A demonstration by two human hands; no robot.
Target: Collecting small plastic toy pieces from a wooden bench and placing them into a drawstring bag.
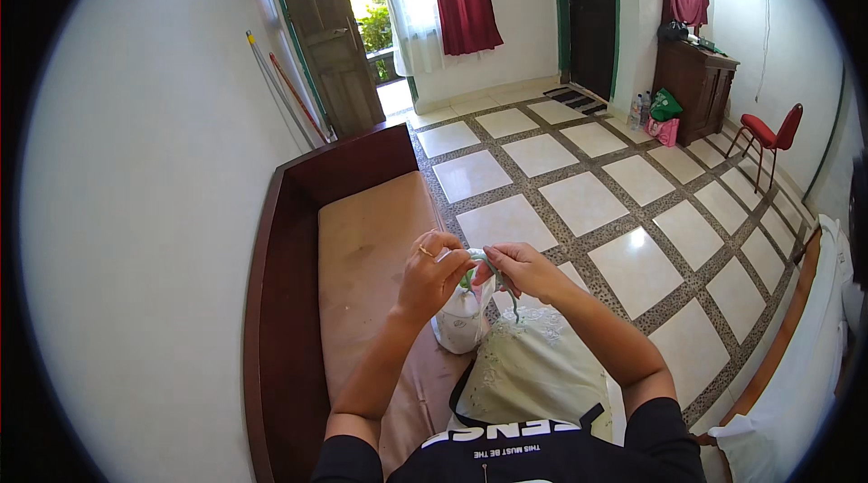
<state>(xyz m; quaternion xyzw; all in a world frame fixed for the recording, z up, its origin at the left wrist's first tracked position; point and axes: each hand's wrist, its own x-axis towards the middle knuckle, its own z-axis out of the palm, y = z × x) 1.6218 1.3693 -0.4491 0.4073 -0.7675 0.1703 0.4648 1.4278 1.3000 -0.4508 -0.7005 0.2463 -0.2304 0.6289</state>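
Observation:
My left hand and my right hand are raised close together above my lap. Between them they pinch a grey-green cord, curved in an arc at the top, with one end hanging down over the pale green embroidered cloth on my lap. Behind my left hand stands a white bag with printing on it, at the edge of the tan seat cushion. Something green and pink shows at the bag's top, partly hidden by my fingers.
The dark wooden frame of the bench runs along the wall at my left. A tiled floor lies ahead. Farther off are a red chair, a wooden cabinet and bags beside it. A white-covered piece stands at right.

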